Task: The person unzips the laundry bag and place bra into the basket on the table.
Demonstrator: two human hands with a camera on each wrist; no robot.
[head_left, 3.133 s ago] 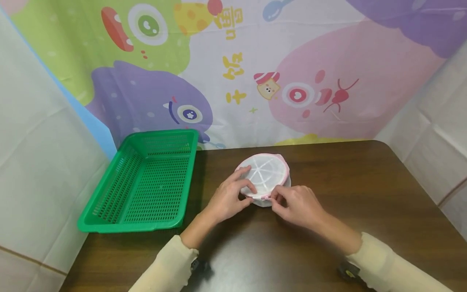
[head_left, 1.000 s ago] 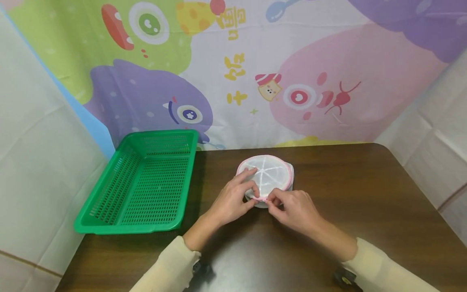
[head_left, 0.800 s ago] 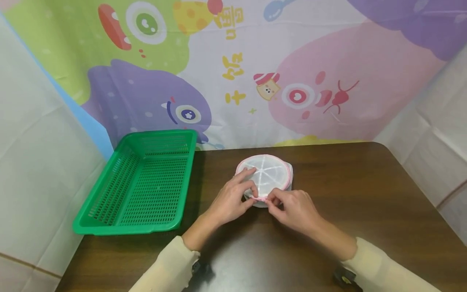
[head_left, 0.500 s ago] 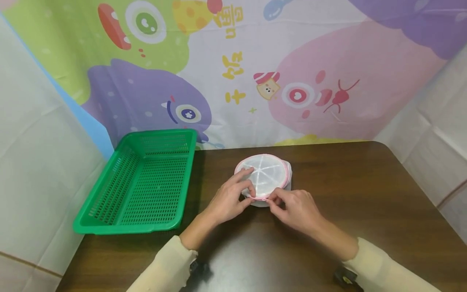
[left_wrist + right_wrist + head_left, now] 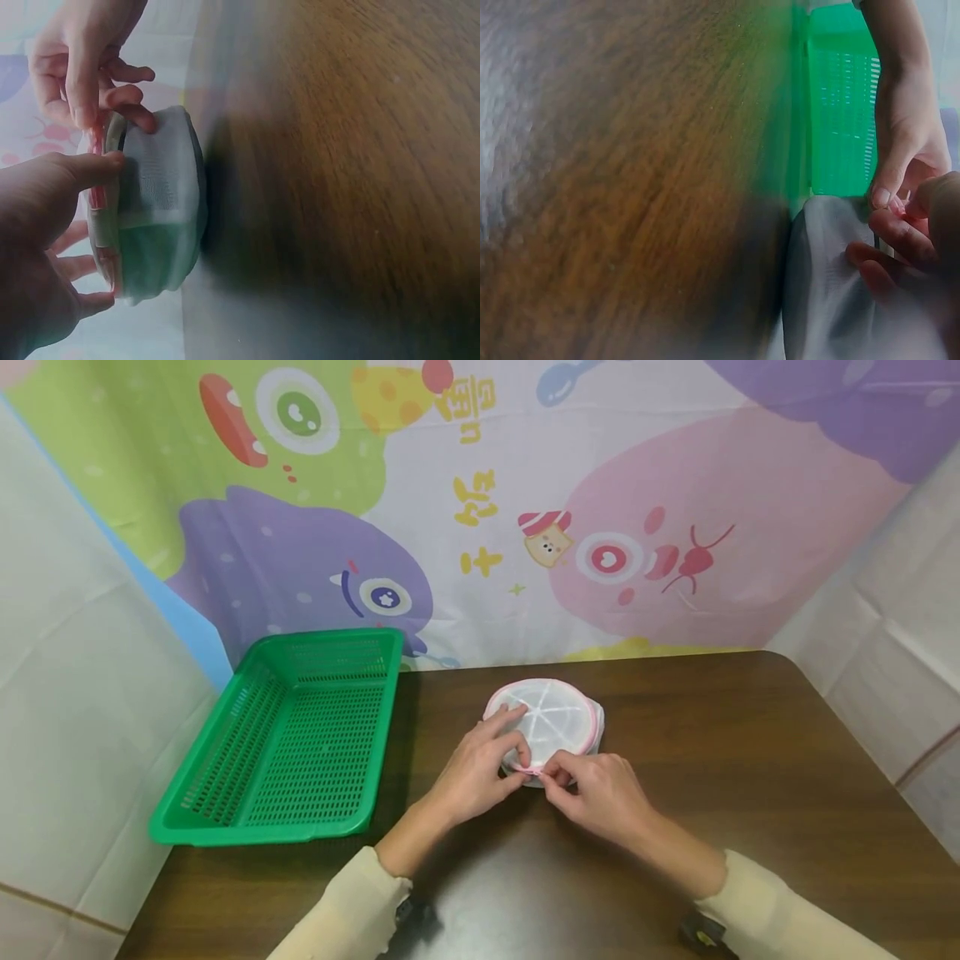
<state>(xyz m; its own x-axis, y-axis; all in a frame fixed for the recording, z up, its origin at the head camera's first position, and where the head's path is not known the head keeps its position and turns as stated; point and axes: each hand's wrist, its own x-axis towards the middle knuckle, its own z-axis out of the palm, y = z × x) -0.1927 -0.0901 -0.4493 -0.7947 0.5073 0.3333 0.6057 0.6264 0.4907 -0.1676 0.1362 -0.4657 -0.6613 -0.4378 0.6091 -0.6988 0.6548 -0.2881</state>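
Note:
A round white mesh laundry bag (image 5: pixel 558 724) with a pink zipper edge and a spoked white pattern on its lid stands on the brown table, near the back middle. My left hand (image 5: pixel 483 768) holds its near left rim, thumb at the front and fingers spread over the lid. Close beside that thumb, my right hand (image 5: pixel 596 789) pinches the pink zipper (image 5: pixel 97 142) at the front; its fingertips hide the pull. In the left wrist view the bag's mesh side (image 5: pixel 161 180) shows, standing on the table. The right wrist view has both hands' fingertips together over the grey-looking mesh (image 5: pixel 832 277).
A green plastic basket (image 5: pixel 378 760) with slotted walls stands left of the bag. Behind the table (image 5: pixel 720 760) hangs a cartoon-printed cloth (image 5: pixel 495 610). Pale panels flank both sides. Dark wrist devices sit under the cream sleeves (image 5: pixel 348 902).
My right hand has slid a little left along the front zipper, coming closer to the left thumb. The left hand keeps its hold; the bag has turned and shifted slightly.

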